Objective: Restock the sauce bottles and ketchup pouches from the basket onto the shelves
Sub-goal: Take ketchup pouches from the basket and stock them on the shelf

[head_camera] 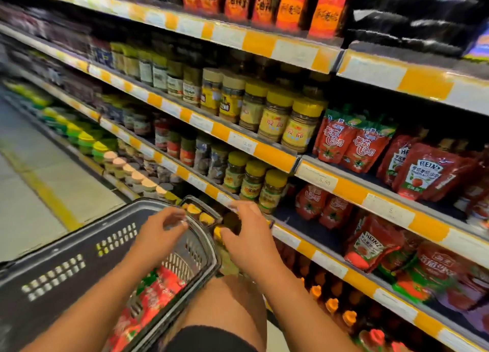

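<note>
A dark grey shopping basket sits low at the left, with red ketchup pouches lying inside it. My left hand hovers over the basket's far rim with loosely curled fingers and holds nothing. My right hand is just right of the basket, fingers spread, empty, near the shelf edge. On the shelves at the right stand Heinz ketchup pouches and more of them one shelf lower. Sauce bottles with orange caps line the bottom shelf.
Yellow-lidded jars fill the shelf left of the pouches, and smaller jars stand below. Dark bottles with orange labels are on the top shelf. The aisle floor runs along the left. My knee is beside the basket.
</note>
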`<state>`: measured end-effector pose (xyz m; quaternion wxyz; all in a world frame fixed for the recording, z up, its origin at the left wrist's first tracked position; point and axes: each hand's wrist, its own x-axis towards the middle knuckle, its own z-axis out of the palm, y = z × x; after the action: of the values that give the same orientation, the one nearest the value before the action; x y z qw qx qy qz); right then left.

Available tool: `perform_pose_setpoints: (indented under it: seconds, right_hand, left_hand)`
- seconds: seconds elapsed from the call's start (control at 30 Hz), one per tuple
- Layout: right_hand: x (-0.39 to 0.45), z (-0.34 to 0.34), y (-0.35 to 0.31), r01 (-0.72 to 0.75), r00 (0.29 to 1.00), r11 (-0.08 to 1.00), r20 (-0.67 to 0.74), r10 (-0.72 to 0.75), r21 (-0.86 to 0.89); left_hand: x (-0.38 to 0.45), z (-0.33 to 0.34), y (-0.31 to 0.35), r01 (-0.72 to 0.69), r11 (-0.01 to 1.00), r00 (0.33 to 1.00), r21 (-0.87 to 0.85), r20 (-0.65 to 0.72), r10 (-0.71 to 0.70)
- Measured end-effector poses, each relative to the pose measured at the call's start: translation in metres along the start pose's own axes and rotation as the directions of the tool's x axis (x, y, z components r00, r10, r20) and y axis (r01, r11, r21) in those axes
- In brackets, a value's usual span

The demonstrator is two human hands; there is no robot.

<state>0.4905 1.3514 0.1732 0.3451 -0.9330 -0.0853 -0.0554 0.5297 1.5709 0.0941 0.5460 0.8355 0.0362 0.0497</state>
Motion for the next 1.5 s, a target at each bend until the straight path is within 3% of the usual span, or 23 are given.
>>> perform_pose_setpoints:
  seconds: [0.23, 0.5, 0.73, 0.87, 1.03, 1.17, 1.3, 1.43, 1.5]
  right_hand:
    - [0.023, 0.106, -0.041, -0.013, 0.951, 1.0, 0.309, 0.016, -0.012]
    - [0.042, 0.202, -0.025, -0.059, 0.814, 0.987, 0.566, 0.134, -0.148]
    - [0.068, 0.242, 0.004, -0.111, 0.684, 0.964, 0.685, 0.251, -0.243]
    - [0.072, 0.256, 0.013, -0.074, 0.615, 0.96, 0.745, 0.257, -0.27]
    - [0.078, 0.264, 0.023, -0.099, 0.582, 0.964, 0.771, 0.257, -0.246]
    - [0.078, 0.265, 0.026, -0.145, 0.592, 0.969, 0.767, 0.247, -0.2]
    - [0.08, 0.267, 0.031, -0.166, 0.58, 0.971, 0.779, 0.239, -0.174]
    - [0.082, 0.268, 0.032, -0.189, 0.551, 0.968, 0.798, 0.244, -0.166]
    - [0.084, 0.268, 0.031, -0.196, 0.544, 0.967, 0.802, 0.246, -0.164]
  left_hand:
    - [0.003, -0.063, -0.109, 0.343, 0.939, 0.921, 0.013, -0.201, -0.334]
    - [-0.007, -0.087, -0.24, 0.678, 0.735, 0.702, -0.026, -0.274, -0.657]
    - [-0.009, -0.033, -0.406, 0.861, 0.508, 0.498, -0.021, -0.164, -0.852]
    - [-0.02, -0.015, -0.35, 0.908, 0.418, 0.413, -0.042, -0.093, -0.906]
    - [-0.037, 0.013, -0.346, 0.942, 0.336, 0.336, 0.012, -0.021, -0.942]
    - [-0.046, 0.035, -0.348, 0.944, 0.299, 0.295, -0.141, -0.047, -0.954]
    - [-0.053, 0.055, -0.377, 0.947, 0.258, 0.25, -0.189, -0.067, -0.966]
    - [-0.046, 0.053, -0.368, 0.923, 0.25, 0.245, -0.293, -0.055, -0.968]
    - [-0.044, 0.059, -0.396, 0.889, 0.235, 0.237, -0.394, -0.045, -0.97]
